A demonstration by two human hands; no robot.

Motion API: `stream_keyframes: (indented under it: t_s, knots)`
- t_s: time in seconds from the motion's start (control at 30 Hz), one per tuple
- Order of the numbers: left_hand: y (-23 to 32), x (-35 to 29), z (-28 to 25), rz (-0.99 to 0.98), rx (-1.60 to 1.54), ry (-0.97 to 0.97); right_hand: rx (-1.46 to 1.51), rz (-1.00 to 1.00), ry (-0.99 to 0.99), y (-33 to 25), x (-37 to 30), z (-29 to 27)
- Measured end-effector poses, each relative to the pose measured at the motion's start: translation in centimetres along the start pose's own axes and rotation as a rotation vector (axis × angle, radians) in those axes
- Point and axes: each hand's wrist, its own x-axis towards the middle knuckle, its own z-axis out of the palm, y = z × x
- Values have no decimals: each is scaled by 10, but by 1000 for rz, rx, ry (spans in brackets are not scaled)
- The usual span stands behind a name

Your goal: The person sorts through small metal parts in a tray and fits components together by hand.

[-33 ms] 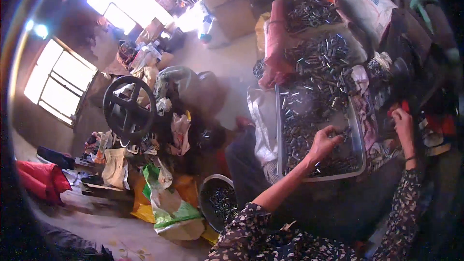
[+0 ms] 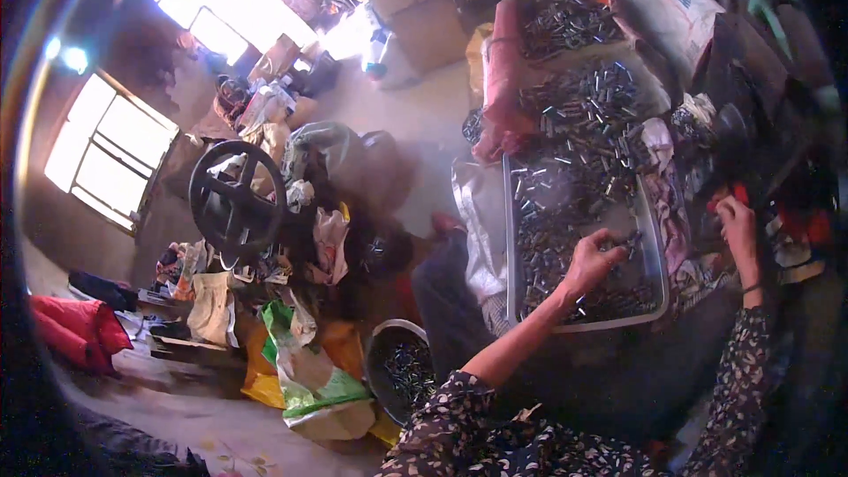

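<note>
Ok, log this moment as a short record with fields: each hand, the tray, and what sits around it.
left hand: left hand reaches into the metal tray, fingers among small metal cylinders; whether it grips any cannot be told
right hand: right hand beside the tray's right edge, at something red, too blurred to identify
tray: metal tray, rectangular, filled with small metal cylinders
beyond tray: more cylinders heaped in a red sack
floor, left: dark round bucket, black wheel, green-and-white bag

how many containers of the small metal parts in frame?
4, maybe more hidden: grey tray under the left hand; heaped sack above it; red-edged sack at top; round bucket on the floor.
</note>
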Motion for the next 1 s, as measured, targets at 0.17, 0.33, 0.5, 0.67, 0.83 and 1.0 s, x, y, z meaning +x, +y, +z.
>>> stream_keyframes:
  t_s: [0.17, 0.33, 0.5, 0.67, 0.83, 1.0]
  knots:
    - [0, 1, -3, 8, 36, 13, 296, 7, -103, 19, 6, -2]
    - [11, -2, -3, -79, -130, -10, 456, 97, -84, 28, 8, -4]
    - [6, 1, -8, -65, -276, -31, -115, -140, 230, -34, -17, 4]
    - [12, -3, -11, -147, -387, -20, 230, -168, 35, -114, -38, 81]
    - [-5, 7, -10, -48, -347, 37, 552, -55, -4, -95, -36, 121]
    - [-9, 8, -13, 36, -174, 82, 844, 228, -72, -80, -34, 127]
